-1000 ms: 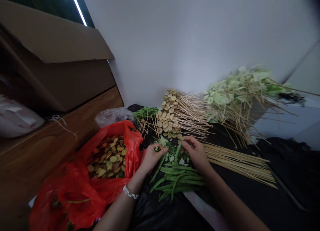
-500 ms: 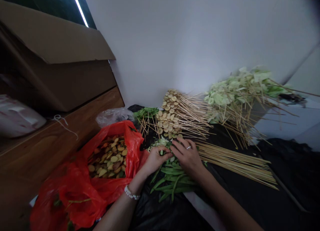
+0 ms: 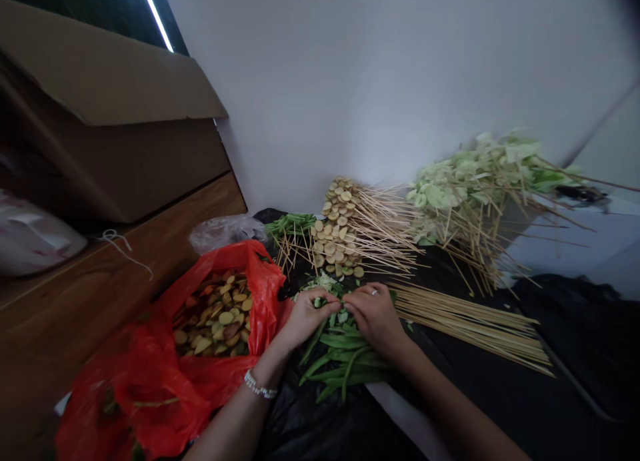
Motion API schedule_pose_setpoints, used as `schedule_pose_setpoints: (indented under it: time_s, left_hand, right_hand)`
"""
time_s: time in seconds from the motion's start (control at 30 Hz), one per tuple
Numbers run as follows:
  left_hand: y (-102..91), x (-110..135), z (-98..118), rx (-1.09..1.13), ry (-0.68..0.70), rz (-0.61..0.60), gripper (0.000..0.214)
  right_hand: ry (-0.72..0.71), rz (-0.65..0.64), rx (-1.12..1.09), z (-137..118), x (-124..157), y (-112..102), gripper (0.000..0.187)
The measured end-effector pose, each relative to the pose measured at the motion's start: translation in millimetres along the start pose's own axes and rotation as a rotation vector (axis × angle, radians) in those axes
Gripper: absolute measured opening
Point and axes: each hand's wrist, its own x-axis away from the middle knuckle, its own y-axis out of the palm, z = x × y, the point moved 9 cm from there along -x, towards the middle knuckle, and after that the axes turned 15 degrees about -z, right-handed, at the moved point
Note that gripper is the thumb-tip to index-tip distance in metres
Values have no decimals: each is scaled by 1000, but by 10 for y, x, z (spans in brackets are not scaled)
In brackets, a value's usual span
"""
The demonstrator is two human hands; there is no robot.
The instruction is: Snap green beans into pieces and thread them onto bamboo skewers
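Note:
Over a heap of flat green beans [image 3: 345, 364], my two hands meet at the fingertips. My left hand [image 3: 309, 313], with a beaded bracelet at the wrist, is closed in a pinch; a bit of green bean [image 3: 319, 302] shows between its fingers. Thumb and fingers of my right hand [image 3: 376, 318], which wears a ring, are pressed together at the same spot, on the bean's end as far as I can see. Small pale green scraps [image 3: 323, 282] lie just behind the hands.
At left, a red plastic bag [image 3: 265, 294] holds sliced potatoes [image 3: 225, 321]. Behind are potato skewers [image 3: 337, 238], green bean skewers [image 3: 291, 224] and cabbage skewers [image 3: 450, 181] against the wall. Bare bamboo sticks [image 3: 470, 321] lie right of my hands. A cardboard box [image 3: 150, 161] stands upper left.
My right hand's raised, spread fingers have come down and closed in a pinch against my left fingertips. My left hand stays nearly in place.

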Motion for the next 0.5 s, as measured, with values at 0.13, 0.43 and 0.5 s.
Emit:
schedule_pose_setpoints:
  time_s: [0.13, 0.43, 0.5]
  left_hand:
    - [-1, 19, -83, 198, -61, 58, 21]
    - [-101, 19, -343, 968, -122, 208, 26]
    - [-51, 4, -335, 1022, -141, 155, 26]
  right_hand:
    - [97, 33, -297, 123, 12, 29, 19]
    - [274, -35, -983, 404, 12, 367, 24]
    - [274, -46, -1132, 401, -1, 412, 27]
